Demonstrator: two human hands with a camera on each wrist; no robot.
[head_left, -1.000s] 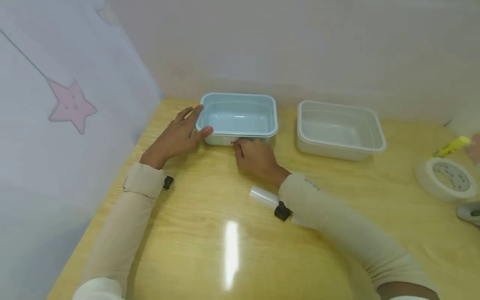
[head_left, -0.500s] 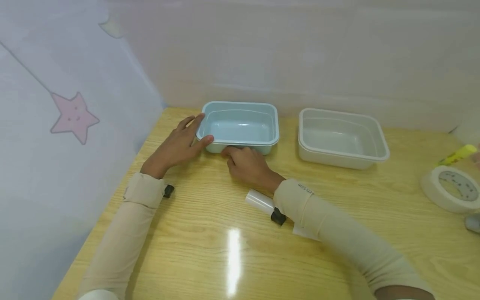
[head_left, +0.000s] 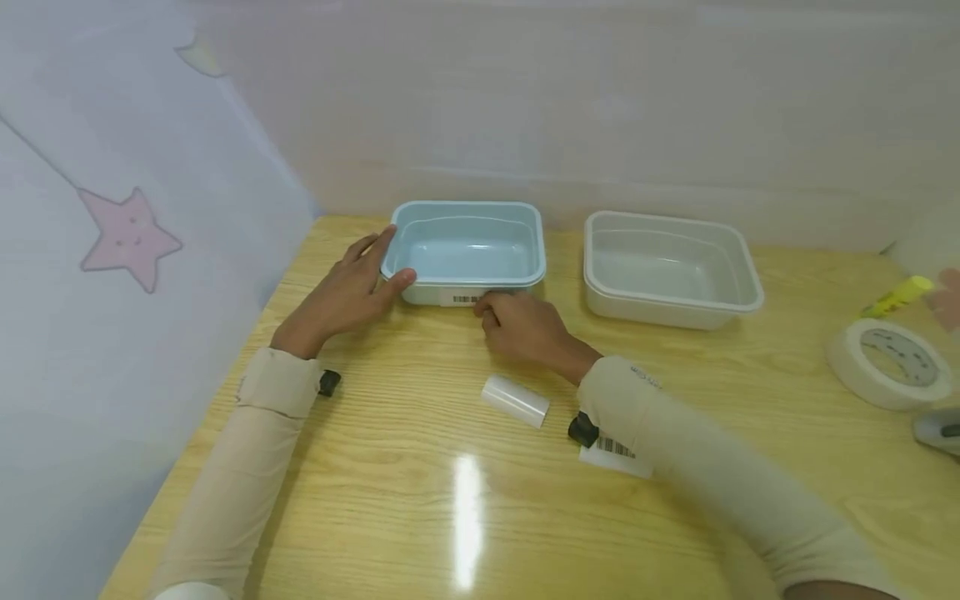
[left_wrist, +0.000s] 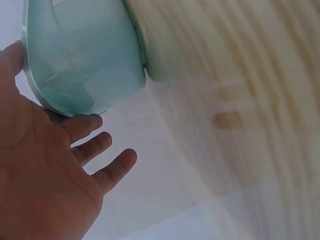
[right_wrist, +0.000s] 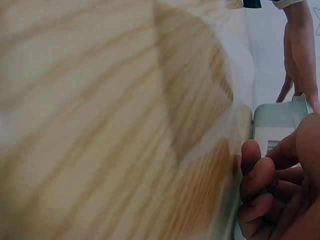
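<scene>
A light blue plastic container (head_left: 468,250) stands by the back wall. On its front side is a white barcode label (head_left: 457,297), partly covered by my right hand (head_left: 528,329). That hand's fingers are curled, the fingertips right at the label; in the right wrist view nothing shows between the curled fingers (right_wrist: 260,177). My left hand (head_left: 341,296) rests on the container's left end, thumb on the front rim and a finger at the left rim. The left wrist view shows its other fingers (left_wrist: 115,172) spread and relaxed, off the container.
A white container (head_left: 667,312) stands right of the blue one. On the table (head_left: 360,500) lie a curled white strip (head_left: 515,401) and a barcode label sheet (head_left: 618,454) near my right sleeve. A tape roll (head_left: 847,367), a yellow marker (head_left: 896,296) and a grey object (head_left: 937,429) lie far right.
My right hand slid left along the container's front, covering the barcode, then back right, uncovering it. My left hand has stayed at the rim. The head view shifted slightly.
</scene>
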